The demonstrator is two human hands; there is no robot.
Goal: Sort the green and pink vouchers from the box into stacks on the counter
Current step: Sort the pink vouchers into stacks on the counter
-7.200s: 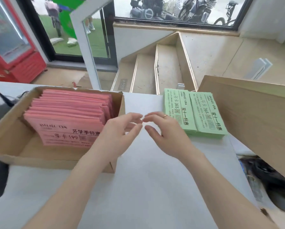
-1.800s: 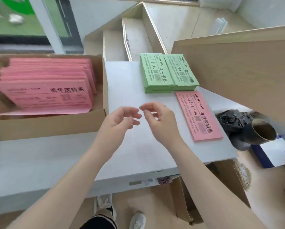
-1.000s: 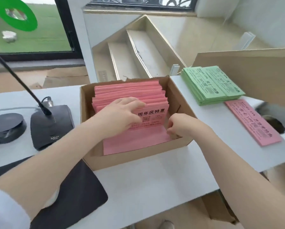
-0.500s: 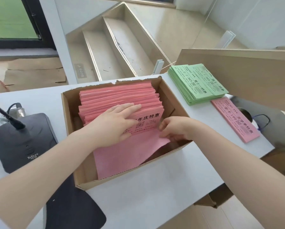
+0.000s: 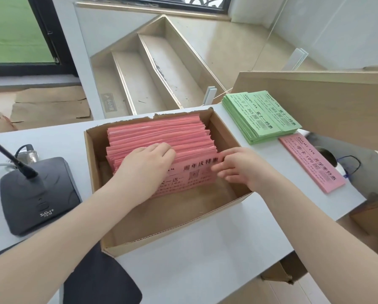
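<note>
Box point(image 5: 183, 234): holds upright pink vouchers point(image 5: 159, 132).
Left hand point(image 5: 146, 165): fingers curled over the vouchers' top edges.
Right hand point(image 5: 243, 166): pinches the front voucher point(image 5: 194, 174).

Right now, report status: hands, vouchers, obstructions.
Left hand and right hand grip pink vouchers in the box. Green stacks and one pink voucher on the counter. Nothing blocking.
</note>
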